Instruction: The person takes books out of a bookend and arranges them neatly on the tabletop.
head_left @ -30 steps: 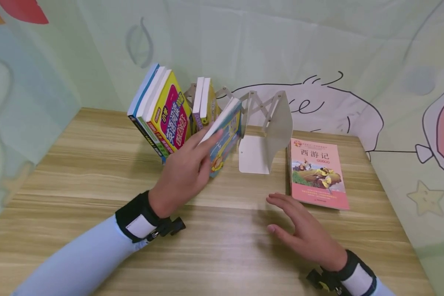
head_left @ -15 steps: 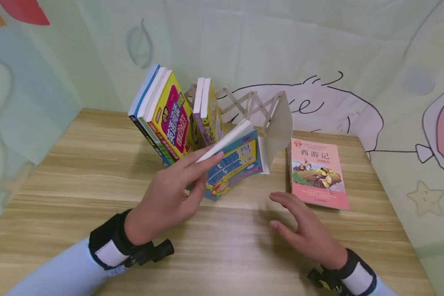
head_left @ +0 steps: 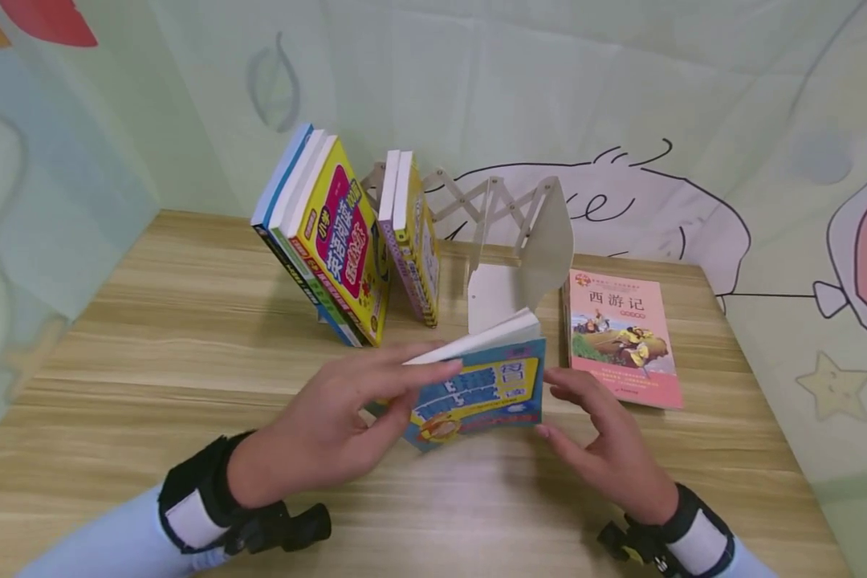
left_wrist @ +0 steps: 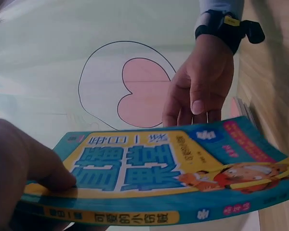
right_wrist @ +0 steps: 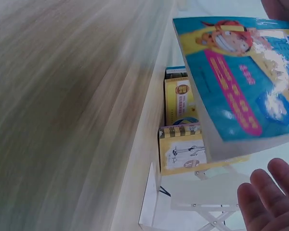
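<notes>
My left hand (head_left: pixel 332 421) pinches a blue and yellow paperback book (head_left: pixel 487 393) near its spine, thumb on the cover. In the left wrist view, the book's spine (left_wrist: pixel 135 216) faces the camera and the thumb presses the cover at left. At the book's far end, my right hand (head_left: pixel 607 445) has its fingers spread and relaxed, fingertips right at the edge. The right wrist view shows the book's cover (right_wrist: pixel 245 72) above the right hand's fingers (right_wrist: pixel 267 192).
A white expanding book stand (head_left: pixel 549 237) is at the back. Thick books (head_left: pixel 325 241) lean at its left, with two thinner yellow books (head_left: pixel 412 241) beside them. A pink book (head_left: pixel 621 337) lies flat at right on the wooden table (head_left: pixel 152 361).
My left hand has drawn the blue book out from the stand, toward me and slightly right, turning its cover up. The right hand has barely moved.
</notes>
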Tool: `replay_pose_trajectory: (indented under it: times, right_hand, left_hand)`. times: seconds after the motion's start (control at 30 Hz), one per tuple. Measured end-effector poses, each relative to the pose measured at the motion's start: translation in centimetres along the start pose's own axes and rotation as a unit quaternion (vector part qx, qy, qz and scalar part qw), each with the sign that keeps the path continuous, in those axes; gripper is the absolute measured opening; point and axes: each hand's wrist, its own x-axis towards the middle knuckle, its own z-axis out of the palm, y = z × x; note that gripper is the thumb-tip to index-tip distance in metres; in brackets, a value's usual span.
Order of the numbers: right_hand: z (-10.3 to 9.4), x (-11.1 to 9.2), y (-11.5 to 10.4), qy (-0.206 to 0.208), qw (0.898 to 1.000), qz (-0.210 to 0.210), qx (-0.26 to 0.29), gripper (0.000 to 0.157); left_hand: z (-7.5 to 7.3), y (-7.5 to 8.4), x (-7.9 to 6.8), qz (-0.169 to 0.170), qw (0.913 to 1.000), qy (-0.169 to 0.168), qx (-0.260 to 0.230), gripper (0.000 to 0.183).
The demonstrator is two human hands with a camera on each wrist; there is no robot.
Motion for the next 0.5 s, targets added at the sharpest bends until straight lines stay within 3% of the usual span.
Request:
replay_pose_trajectory:
  times: [0.17,0.37,0.5]
  right_hand:
    - [0.12,-0.03,-0.23,-0.041,0.999,-0.012,0.022,0.073]
    - [0.54,-0.19,-0.37,-0.083,0.995,-0.027,0.052,0.041]
    - [0.76,-0.43,-0.26,-0.075,0.994,-0.039,0.063,0.036]
  left_hand:
    - [0.19,-0.01,0.10,-0.003,0.9973,-0.041,-0.062,0.053]
    - [0.51,0.11,-0.12,-0.013,0.9930,-0.072,-0.092,0.049]
    - [0.67,0.25,-0.27,-0.034,0.9910,-0.081,-0.101,0.049]
